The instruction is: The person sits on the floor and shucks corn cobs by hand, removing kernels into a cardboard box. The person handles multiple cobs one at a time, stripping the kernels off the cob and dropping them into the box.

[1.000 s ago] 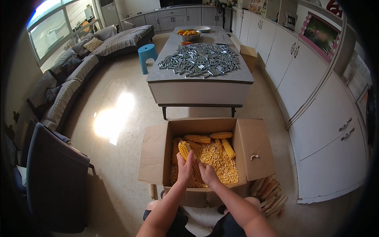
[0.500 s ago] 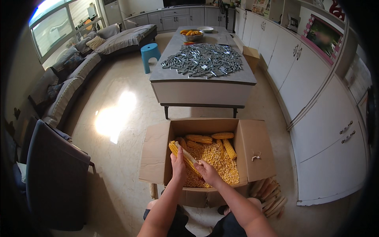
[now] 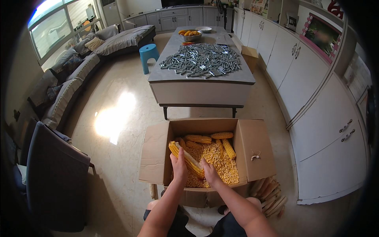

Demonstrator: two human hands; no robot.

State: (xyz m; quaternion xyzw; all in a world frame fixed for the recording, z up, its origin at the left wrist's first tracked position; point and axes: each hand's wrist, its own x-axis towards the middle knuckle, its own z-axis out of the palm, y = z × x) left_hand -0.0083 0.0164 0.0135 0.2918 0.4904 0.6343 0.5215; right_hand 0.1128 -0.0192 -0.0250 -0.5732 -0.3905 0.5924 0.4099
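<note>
A partly shelled corn cob point(image 3: 192, 162) slants over an open cardboard box point(image 3: 205, 123). Yellow kernels cover its left side and upper end, while a pale bare strip runs along it. My left hand point(image 3: 180, 167) is closed round the cob's middle, thumb pointing up. At the lower end, my right hand point(image 3: 211, 174) grips the cob, its thumb against the bare strip and its other fingers mostly hidden. Loose corn kernels point(image 3: 219, 164) fill the box's bottom beneath both hands. Several unshelled cobs point(image 3: 198, 138) lie on the kernels along the far and right sides.
Stripped cobs point(image 3: 270, 195) are heaped on the floor right of the box; one stripped cob point(image 3: 152, 190) lies at its left. Beyond stands a grey table point(image 3: 203, 93) bearing many small metal cylinders point(image 3: 203, 60) and a bowl of cobs point(image 3: 190, 37). A dark chair point(image 3: 59, 173) is at left.
My right hand has shifted slightly right and its thumb now points more upward. The cob's lower end shows more yellow kernels, while my left hand keeps its hold.
</note>
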